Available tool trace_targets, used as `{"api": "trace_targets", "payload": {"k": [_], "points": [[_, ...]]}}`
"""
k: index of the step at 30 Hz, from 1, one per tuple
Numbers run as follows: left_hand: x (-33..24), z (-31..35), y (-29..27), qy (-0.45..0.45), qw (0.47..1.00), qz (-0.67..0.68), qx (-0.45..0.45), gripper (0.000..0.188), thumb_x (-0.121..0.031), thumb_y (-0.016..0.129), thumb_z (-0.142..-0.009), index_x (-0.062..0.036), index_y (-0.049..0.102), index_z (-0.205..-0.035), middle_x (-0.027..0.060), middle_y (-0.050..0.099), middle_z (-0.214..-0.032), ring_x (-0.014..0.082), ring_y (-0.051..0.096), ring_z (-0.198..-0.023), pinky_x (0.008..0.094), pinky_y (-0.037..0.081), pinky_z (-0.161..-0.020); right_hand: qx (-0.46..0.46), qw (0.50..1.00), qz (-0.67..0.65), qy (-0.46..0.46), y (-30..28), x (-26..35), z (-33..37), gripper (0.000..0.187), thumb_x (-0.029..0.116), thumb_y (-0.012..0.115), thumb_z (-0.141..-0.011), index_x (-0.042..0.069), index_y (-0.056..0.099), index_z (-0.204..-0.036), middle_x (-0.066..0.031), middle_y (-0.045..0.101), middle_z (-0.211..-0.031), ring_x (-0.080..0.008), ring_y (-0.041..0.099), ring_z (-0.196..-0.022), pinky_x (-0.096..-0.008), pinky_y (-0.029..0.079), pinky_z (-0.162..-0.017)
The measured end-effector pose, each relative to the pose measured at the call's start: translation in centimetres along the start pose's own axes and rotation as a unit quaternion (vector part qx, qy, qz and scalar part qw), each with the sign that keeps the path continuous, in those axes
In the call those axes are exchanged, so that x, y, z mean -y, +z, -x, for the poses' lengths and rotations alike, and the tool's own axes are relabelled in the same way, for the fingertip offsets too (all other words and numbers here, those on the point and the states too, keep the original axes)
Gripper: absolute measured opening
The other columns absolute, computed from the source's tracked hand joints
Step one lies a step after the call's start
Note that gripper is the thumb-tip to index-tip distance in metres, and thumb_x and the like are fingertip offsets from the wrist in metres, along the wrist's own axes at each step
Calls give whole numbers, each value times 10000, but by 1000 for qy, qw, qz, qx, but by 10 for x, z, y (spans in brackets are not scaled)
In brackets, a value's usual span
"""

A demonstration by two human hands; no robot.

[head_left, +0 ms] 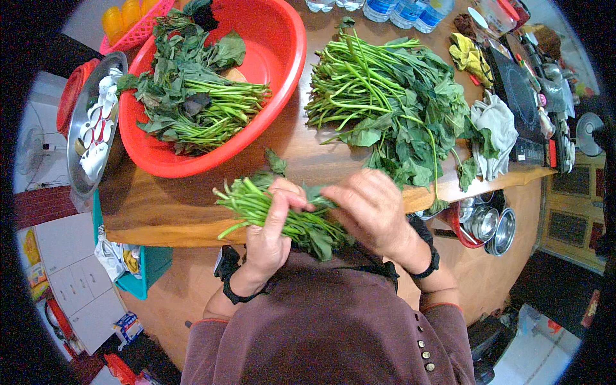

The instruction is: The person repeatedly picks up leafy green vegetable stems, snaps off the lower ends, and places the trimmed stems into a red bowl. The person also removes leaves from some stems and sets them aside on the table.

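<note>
Close to my body, at the table's front edge, my left hand is wrapped round a bunch of leafy green stems. The cut stem ends point left and the leaves hang to the right. My right hand is closed at the leafy side, its fingertips pinching a leaf beside my left thumb. Beyond my hands, a large pile of the same greens lies on the wooden table. More bundled greens rest in a red plastic basin at the left.
A metal tray with spoons stands left of the basin, near a pink basket. Water bottles line the far edge. A grey cloth, a yellow cloth and an induction cooker are at the right. Metal bowls sit below.
</note>
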State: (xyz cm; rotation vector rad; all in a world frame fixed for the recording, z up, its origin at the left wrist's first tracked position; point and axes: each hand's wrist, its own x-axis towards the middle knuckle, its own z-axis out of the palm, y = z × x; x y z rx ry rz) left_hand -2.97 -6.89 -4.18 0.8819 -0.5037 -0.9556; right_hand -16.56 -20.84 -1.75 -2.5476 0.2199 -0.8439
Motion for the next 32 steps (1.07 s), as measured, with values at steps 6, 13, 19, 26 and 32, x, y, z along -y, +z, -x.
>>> {"api": "trace_targets", "payload": {"k": [6, 13, 19, 26, 32], "points": [[-11, 5, -16, 15, 998, 37, -43, 345, -331, 387, -1114, -91, 498, -893, 89, 562, -852, 248, 598, -882, 453, 483, -927, -76, 983, 166, 31, -21, -52, -12, 179, 82, 750, -773, 94, 656, -925, -74, 549, -816, -286, 570, -737, -397, 479, -650], [-15, 7, -27, -3, 998, 58, -25, 225, -261, 474, -1091, -94, 541, -955, -18, 438, -660, 118, 472, -594, 402, 516, -772, -8, 967, 254, 5, -15, -69, -20, 199, 122, 667, -760, 112, 668, -958, -63, 551, -944, -254, 560, -892, -369, 470, -731], [-15, 11, -22, -15, 1000, 24, -13, 259, -155, 576, -1038, -8, 603, -1249, -26, 497, -686, 89, 469, -594, 370, 520, -749, 26, 950, 311, 12, -7, -71, -26, 125, 162, 618, -762, 129, 670, -871, -57, 545, -1007, -258, 542, -981, -361, 442, -789], [-12, 5, -15, -68, 998, -6, -15, 329, -206, 454, -1093, -5, 587, -1316, -40, 421, -720, 86, 455, -614, 350, 519, -752, -13, 991, 112, 73, -23, -26, -18, 179, 39, 769, -758, 65, 662, -898, -94, 606, -951, -295, 587, -874, -399, 472, -739], [-7, 2, -3, -73, 997, -23, 7, 383, -237, 423, -1102, -8, 547, -1383, -3, 468, -854, 97, 483, -655, 358, 526, -786, -32, 996, -22, 84, -13, 15, -4, 197, 89, 812, -766, 70, 692, -921, -77, 667, -880, -279, 613, -771, -381, 462, -676]]}}
